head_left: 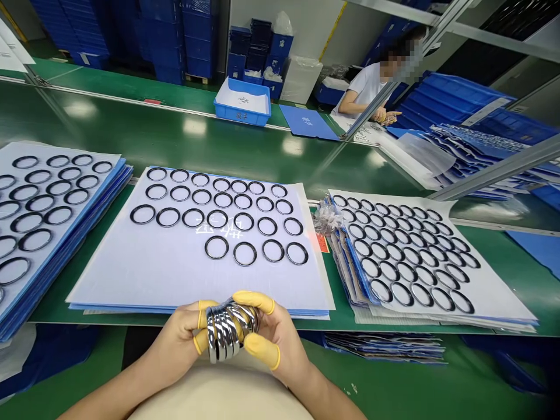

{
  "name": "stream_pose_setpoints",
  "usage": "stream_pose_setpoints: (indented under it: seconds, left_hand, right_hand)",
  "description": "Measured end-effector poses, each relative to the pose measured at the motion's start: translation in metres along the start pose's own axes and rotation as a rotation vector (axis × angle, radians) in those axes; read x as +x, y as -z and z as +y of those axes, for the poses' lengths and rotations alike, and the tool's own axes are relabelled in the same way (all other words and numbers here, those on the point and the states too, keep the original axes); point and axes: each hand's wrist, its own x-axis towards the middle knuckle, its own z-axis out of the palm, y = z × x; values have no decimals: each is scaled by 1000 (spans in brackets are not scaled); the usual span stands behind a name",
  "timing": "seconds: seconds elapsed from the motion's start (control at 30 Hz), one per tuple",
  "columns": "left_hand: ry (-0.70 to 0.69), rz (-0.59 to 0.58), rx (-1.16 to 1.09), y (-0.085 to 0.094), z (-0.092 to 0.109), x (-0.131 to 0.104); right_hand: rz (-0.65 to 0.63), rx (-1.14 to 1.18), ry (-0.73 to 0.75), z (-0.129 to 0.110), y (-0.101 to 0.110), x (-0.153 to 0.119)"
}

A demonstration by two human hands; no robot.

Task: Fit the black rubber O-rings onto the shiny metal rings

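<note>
Several shiny metal rings [223,332] form a stack between my two hands, just off the table's front edge. My left hand [184,335] grips the stack's left end, with yellow covers on its thumb and finger. Around the right end curl the fingers of my right hand [271,335], also in yellow fingertip covers. Beyond the hands lies a white sheet [131,262] on a blue board, bearing rows of dark-rimmed rings [217,219]. The front row is shorter and sits toward the right; bare sheet shows at its left.
Ring-covered sheets on stacked boards stand at left [98,192] and right [494,286]. Crumpled clear plastic [328,217] lies between the middle and right stacks. Beyond are a blue tray [242,115], a blue board [308,122], a metal frame post [376,111] and a seated person [365,93].
</note>
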Motion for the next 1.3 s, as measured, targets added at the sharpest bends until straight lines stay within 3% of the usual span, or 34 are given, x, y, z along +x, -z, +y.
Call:
stream_pose_setpoints:
  seconds: [0.17, 0.33, 0.53, 0.63, 0.77, 0.93, 1.3]
  left_hand:
    - [-120, 49, 148, 2, 1, -1]
    - [-219, 30, 221, 2, -1, -2]
    - [-329, 34, 299, -4, -8, -1]
    - [-278, 37, 260, -5, -11, -1]
    - [-141, -45, 91, -3, -9, -1]
    - [3, -98, -77, 0, -10, 0]
    - [-129, -59, 41, 4, 0, -4]
  right_hand:
    - [36, -209, 27, -1, 0, -1]
    - [62, -71, -11, -2, -4, 4]
    - [201, -61, 5, -2, -13, 13]
    - [212, -65, -53, -1, -13, 15]
    - [151, 1, -130, 1, -7, 12]
    - [95, 54, -146, 1, -3, 4]
    - [-1, 73, -121, -6, -4, -3]
